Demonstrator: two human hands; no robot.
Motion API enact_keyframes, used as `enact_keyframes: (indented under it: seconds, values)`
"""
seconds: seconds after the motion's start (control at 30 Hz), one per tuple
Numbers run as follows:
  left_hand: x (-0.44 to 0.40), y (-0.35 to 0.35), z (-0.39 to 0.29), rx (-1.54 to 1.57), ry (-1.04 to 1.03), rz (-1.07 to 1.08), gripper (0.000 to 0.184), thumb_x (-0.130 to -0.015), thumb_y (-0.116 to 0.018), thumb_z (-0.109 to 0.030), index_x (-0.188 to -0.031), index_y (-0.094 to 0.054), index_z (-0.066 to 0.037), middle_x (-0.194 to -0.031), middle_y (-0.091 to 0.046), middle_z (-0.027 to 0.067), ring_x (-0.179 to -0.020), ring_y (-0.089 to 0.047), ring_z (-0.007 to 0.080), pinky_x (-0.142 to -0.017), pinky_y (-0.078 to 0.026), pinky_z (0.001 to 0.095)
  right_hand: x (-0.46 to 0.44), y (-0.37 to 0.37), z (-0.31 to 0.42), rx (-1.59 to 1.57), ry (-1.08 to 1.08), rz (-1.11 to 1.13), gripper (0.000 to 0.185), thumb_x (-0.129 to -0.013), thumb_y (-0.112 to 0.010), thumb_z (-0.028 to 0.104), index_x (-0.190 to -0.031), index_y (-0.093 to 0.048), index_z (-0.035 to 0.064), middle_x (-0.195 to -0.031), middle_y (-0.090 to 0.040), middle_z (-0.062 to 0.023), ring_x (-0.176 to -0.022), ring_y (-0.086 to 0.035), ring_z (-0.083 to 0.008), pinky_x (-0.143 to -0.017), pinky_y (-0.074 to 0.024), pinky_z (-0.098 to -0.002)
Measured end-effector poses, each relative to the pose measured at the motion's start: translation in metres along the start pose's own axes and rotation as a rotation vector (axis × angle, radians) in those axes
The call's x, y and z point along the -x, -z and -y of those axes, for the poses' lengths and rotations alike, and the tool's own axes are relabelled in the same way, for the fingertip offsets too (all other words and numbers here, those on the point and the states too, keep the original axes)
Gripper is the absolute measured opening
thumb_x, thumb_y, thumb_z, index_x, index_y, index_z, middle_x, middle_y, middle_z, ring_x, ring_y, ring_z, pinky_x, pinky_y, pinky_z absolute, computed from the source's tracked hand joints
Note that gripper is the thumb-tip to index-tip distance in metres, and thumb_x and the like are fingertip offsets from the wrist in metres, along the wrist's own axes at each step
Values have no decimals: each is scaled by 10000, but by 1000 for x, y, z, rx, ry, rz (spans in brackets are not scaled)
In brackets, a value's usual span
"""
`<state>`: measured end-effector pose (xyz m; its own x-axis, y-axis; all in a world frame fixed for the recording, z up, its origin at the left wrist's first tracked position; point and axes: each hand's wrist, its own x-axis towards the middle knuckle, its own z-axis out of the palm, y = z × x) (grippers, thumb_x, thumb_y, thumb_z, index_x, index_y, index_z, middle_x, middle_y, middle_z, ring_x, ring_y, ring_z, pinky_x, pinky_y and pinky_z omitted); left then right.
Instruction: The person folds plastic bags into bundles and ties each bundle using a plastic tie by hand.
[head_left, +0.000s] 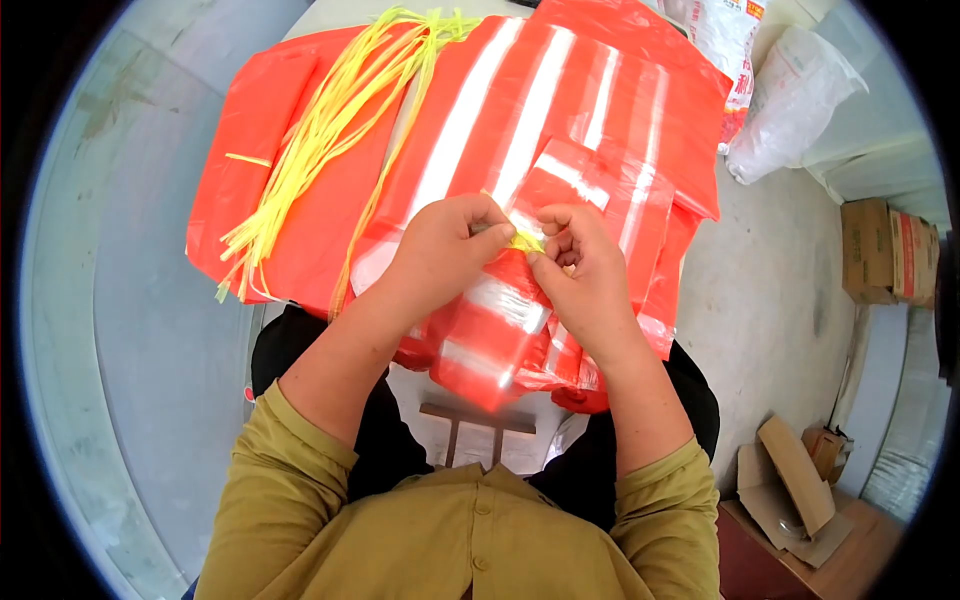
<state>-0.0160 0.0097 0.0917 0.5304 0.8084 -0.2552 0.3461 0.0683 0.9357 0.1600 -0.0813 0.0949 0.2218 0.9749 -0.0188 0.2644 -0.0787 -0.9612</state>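
Red plastic sheets with white stripes [520, 110] cover the table in front of me. A narrow folded red piece [490, 335] lies under my hands, gathered near its upper part. Around it is a short yellow strip [526, 241], pinched at one end by my left hand [455, 240]. My right hand [582, 270] pinches the strip's other side with thumb and finger, its remaining fingers curled. A bundle of loose yellow strips [330, 140] is spread over the red plastic at the left.
White plastic bags [795, 100] are at the upper right. Cardboard boxes [885, 250] stand by the right wall, and an opened carton [790, 490] sits at the lower right. A metal frame [478, 420] shows below the table edge.
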Motion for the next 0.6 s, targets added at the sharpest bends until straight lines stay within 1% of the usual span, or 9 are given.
enact_keyframes:
  seconds: [0.1, 0.13, 0.2, 0.23, 0.3, 0.4, 0.43, 0.5, 0.6]
  values:
    - [1, 5, -8, -493, -203, -194, 107, -985, -696, -121, -991, -707, -15, -805, -694, 83, -752, -671, 277, -702, -520, 370, 4, 5, -4, 121, 54, 35, 290, -925, -714, 3, -1206, -647, 27, -1036, -625, -96, -866, -628, -195, -764, -550, -339]
    - [-1, 5, -6, -601, -217, -213, 115, -980, -699, -125, -1011, -702, -15, -848, -698, 107, -786, -673, 310, -720, -527, 387, 5, 7, -7, 178, 70, 58, 296, -924, -712, -3, -1211, -646, 29, -1054, -621, -103, -872, -629, -207, -764, -553, -345]
    - [-6, 2, -1, -816, -244, -250, 144, -971, -703, -134, -1050, -691, -15, -935, -707, 155, -854, -676, 376, -756, -541, 421, 8, 5, -12, 170, 82, 57, 295, -922, -724, 16, -1206, -645, 26, -1037, -619, -117, -874, -638, -226, -773, -555, -358]
    - [-5, 0, 0, -790, -313, -314, 154, -974, -701, -131, -1075, -684, -16, -976, -702, 157, -875, -678, 363, -768, -544, 418, 10, 5, -12, 167, 89, 57, 295, -920, -730, 25, -1203, -644, 25, -1029, -618, -124, -876, -642, -236, -777, -557, -364]
    - [-1, -6, -2, -736, -453, -441, 183, -979, -697, -125, -1126, -669, -18, -1059, -692, 160, -917, -682, 338, -791, -549, 411, 15, 11, -2, 230, -2, 19, 308, -927, -737, 57, -1214, -631, 21, -1023, -623, -132, -894, -653, -241, -793, -558, -377]
    - [14, -2, -15, -541, -266, -351, 238, -978, -703, -113, -1188, -640, -21, -1166, -659, 156, -955, -684, 306, -828, -553, 399, 19, 27, 12, 340, -60, -9, 338, -945, -733, 101, -1246, -605, 19, -1053, -627, -150, -929, -668, -250, -800, -560, -394]
    - [18, 1, -11, -511, -254, -264, 242, -979, -706, -112, -1192, -637, -20, -1166, -656, 144, -951, -682, 281, -834, -552, 387, 20, 31, 13, 379, -67, -11, 350, -951, -729, 115, -1260, -595, 19, -1069, -628, -157, -942, -672, -252, -799, -560, -399]
    - [27, 7, 3, -450, -227, -88, 251, -981, -713, -109, -1200, -631, -18, -1166, -649, 119, -944, -678, 229, -847, -550, 365, 23, 29, -3, 341, -27, 20, 392, -967, -710, 119, -1319, -565, 24, -1167, -601, -176, -961, -674, -267, -816, -568, -398]
    - [39, 5, 14, -258, -165, 21, 279, -1003, -714, -120, -1246, -611, -28, -1170, -645, 73, -946, -659, 175, -864, -545, 339, 30, 22, -13, 282, 22, 41, 448, -988, -684, 116, -1395, -521, 24, -1337, -532, -193, -1004, -677, -277, -854, -575, -387]
